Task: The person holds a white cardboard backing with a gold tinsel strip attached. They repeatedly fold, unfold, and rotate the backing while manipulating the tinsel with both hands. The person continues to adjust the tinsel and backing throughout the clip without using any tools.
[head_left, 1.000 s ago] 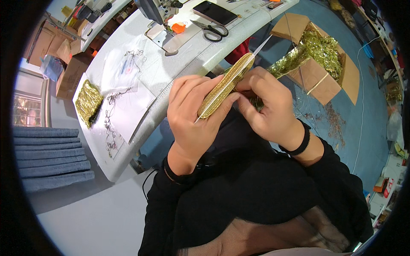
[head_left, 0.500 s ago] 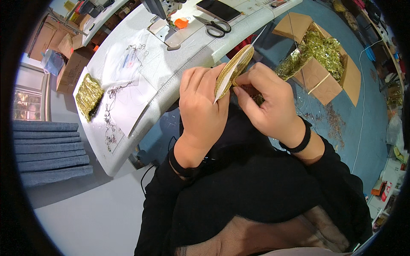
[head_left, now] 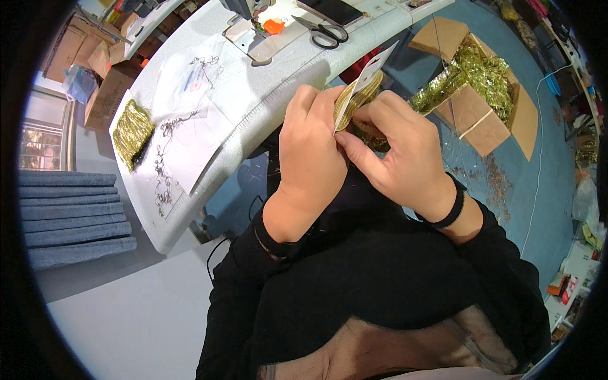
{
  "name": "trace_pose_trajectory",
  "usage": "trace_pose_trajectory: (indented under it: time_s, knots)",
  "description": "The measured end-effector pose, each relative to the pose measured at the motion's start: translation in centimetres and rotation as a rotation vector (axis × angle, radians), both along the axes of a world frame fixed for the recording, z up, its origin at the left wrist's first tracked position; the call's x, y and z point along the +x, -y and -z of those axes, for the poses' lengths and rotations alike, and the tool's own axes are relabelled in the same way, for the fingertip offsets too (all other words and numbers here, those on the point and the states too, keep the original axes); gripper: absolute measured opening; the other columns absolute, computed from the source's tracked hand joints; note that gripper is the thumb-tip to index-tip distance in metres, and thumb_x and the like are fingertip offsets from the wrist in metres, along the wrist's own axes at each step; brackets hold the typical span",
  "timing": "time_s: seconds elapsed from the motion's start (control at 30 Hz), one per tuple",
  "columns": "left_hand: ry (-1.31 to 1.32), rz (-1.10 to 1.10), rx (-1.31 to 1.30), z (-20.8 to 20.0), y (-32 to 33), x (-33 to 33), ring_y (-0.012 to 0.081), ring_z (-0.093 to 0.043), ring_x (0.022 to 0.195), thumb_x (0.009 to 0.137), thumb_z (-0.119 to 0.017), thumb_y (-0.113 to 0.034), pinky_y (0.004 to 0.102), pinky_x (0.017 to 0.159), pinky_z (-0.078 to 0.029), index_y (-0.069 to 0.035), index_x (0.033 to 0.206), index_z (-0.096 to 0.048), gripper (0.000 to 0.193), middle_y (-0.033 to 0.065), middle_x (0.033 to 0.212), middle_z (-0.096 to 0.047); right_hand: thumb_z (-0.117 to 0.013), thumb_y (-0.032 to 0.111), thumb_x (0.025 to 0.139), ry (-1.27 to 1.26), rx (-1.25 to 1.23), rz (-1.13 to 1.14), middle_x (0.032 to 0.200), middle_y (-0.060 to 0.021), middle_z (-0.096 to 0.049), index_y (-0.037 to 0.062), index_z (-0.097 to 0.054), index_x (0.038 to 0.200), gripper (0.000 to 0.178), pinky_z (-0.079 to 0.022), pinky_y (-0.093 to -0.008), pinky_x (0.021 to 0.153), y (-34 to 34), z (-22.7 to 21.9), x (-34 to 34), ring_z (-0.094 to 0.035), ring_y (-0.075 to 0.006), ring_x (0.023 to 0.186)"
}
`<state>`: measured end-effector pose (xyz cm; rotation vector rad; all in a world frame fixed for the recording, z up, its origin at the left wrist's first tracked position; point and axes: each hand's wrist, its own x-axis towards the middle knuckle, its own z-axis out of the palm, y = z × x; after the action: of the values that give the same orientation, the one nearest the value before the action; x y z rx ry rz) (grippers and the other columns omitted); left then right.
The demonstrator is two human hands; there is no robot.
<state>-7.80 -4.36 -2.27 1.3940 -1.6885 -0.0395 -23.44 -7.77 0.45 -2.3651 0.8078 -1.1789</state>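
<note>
Between my two hands is a flat white card (head_left: 375, 68) wound with gold cord (head_left: 363, 96), tilted with its far end up and to the right. My left hand (head_left: 311, 152) is closed around its left side, and the fingertips are partly hidden behind it. On the near right side my right hand (head_left: 408, 155) has curled fingers, with the thumb pressed to the lower end of the wound card. Some gold cord shows under the right fingers. Both hands are above my lap, just off the white table's (head_left: 190, 218) near edge.
A sewing machine (head_left: 250, 22), black scissors (head_left: 324, 33) and a phone (head_left: 332, 9) are on the table. To the left lie a gold bundle (head_left: 132, 134), white paper (head_left: 202, 142) and tangled dark threads (head_left: 161, 183). At right, an open cardboard box (head_left: 472, 117) holds gold tinsel (head_left: 484, 79) on the blue floor.
The wound card has turned, so a white end now sticks out at its far side. My left hand has shifted right, and my right thumb has come in against the card's lower end.
</note>
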Motion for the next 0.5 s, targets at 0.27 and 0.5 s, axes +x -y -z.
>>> trace_pose_trajectory:
  time_s: [0.27,0.5]
  knots:
    - [-0.05,0.011,-0.067,-0.2,0.5,-0.9,0.0399,-0.059,0.089,0.078,-0.066,-0.001,0.0444,0.077,-0.051,0.004,0.122,-0.061,0.044,0.0195,0.096,-0.055,-0.08,0.018,0.087,0.043,-0.009,0.02,0.087,-0.0138,-0.062,-0.0032,-0.067,0.099,0.028,-0.051,-0.0332,0.063,-0.4,-0.6,0.4,-0.064,-0.0272,0.07]
    - [0.176,-0.14,-0.039,-0.5,1.3,-2.5,0.0366,-0.057,0.09,0.08,-0.067,-0.009,0.0393,0.078,-0.051,0.01,0.119,-0.059,0.045,0.0181,0.097,-0.05,-0.073,0.022,0.094,0.035,0.068,0.074,0.084,-0.0152,-0.062,-0.0042,-0.067,0.101,0.028,-0.048,-0.0337,0.062,-0.7,-1.1,0.3,-0.06,-0.0273,0.067]
